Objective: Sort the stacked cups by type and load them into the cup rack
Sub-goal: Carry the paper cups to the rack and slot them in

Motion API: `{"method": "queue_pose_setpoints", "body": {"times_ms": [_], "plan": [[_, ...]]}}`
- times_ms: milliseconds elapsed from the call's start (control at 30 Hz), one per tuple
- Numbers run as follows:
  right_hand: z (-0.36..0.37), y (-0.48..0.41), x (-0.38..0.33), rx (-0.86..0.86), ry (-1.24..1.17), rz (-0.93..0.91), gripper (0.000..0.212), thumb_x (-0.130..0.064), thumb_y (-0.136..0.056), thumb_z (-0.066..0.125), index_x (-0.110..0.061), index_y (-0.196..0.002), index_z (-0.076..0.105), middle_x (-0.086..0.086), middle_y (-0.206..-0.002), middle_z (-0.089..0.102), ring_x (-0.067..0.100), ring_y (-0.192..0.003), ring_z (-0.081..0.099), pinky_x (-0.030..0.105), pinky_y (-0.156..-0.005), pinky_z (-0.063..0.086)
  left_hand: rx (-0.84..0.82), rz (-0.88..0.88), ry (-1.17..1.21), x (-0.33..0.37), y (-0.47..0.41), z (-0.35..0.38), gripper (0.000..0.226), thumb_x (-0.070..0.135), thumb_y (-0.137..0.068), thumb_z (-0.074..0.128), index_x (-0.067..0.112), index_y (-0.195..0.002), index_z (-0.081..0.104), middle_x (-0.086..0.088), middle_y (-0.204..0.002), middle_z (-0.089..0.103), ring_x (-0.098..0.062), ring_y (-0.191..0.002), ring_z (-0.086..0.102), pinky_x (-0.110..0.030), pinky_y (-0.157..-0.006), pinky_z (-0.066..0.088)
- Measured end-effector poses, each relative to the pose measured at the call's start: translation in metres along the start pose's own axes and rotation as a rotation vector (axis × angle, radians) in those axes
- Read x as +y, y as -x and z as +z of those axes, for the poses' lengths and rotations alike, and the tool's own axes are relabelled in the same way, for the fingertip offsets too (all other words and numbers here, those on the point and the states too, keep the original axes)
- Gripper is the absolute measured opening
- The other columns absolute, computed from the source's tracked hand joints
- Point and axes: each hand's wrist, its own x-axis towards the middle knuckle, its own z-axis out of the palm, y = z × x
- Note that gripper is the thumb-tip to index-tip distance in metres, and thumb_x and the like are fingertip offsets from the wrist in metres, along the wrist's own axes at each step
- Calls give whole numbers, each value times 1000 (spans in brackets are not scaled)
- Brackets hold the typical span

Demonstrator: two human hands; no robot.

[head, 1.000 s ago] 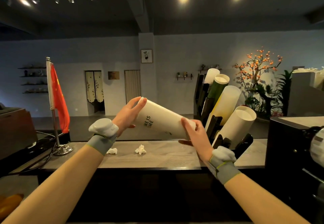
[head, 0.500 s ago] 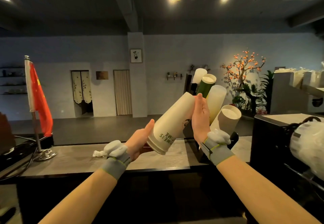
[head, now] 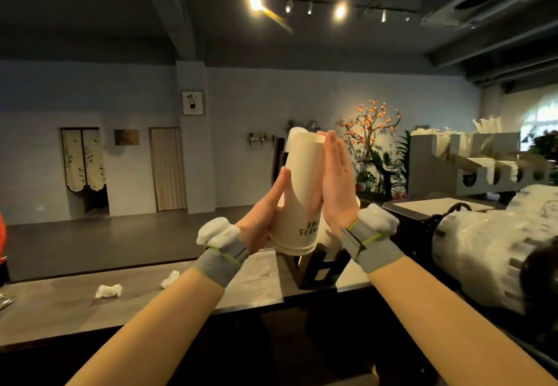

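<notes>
A tall cream stack of paper cups [head: 299, 192] with dark lettering stands nearly upright in front of me, wide rim end down. My left hand [head: 265, 213] presses flat against its left side near the bottom. On the right side my right hand [head: 335, 186] lies flat along it, fingers pointing up. The stack is held between both palms. Behind and below it stands the black cup rack [head: 320, 268] on the counter, mostly hidden by the stack and my hands.
The wooden counter [head: 90, 304] carries two crumpled white tissues [head: 108, 290]. A plastic-wrapped sleeve of cups [head: 480, 252] lies on a black machine at the right. A grey straw and lid holder [head: 471, 165] stands behind it.
The cup stack has swung from lying sideways to nearly upright and moved right, in front of the rack. My hands shifted from gripping its ends to pressing its sides. The view turned right.
</notes>
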Motion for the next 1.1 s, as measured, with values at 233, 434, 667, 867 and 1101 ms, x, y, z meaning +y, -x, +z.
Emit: {"method": "queue_pose_setpoints", "body": {"times_ms": [233, 434, 667, 867, 1101], "plan": [[-19, -31, -39, -20, -22, -112, 34, -37, -97, 40, -13, -119, 51, 4, -104, 59, 18, -93, 58, 40, -85, 52, -8, 195, 48, 39, -24, 36, 43, 65, -88, 26, 42, -89, 61, 16, -85, 71, -5, -88, 63, -42, -101, 43], [-37, -48, -54, -45, 77, -221, 25, -31, -99, 39, -16, -115, 49, -5, -96, 60, 8, -84, 60, 24, -71, 55, -37, 262, 94, 50, -41, 56, 57, 63, -90, 21, 32, -129, 50, 12, -101, 62, -10, -96, 57, -43, -99, 40], [-59, -53, -28, -15, 6, -193, 33, -37, -89, 46, -14, -111, 53, -3, -99, 60, 12, -91, 58, 34, -82, 50, -53, 258, 122, 27, -65, 69, 60, 62, -90, 25, 28, -137, 43, 5, -122, 58, -14, -113, 54, -35, -96, 38], [-83, -54, 13, 24, 9, -129, 20, -24, -95, 44, -14, -109, 53, -9, -98, 58, -7, -79, 58, 14, -70, 48, 13, 211, 18, 0, -84, 67, 54, 53, -93, 29, 21, -134, 45, 6, -119, 54, -11, -110, 48, -31, -93, 31], [-102, -42, 66, -30, 46, -42, 28, -27, -79, 45, -14, -103, 51, -6, -95, 55, 2, -84, 53, 9, -66, 45, 31, 163, -127, -47, -106, 50, 31, 42, -97, 36, 22, -96, 60, 4, -104, 60, -12, -99, 50, -17, -78, 37]]}}
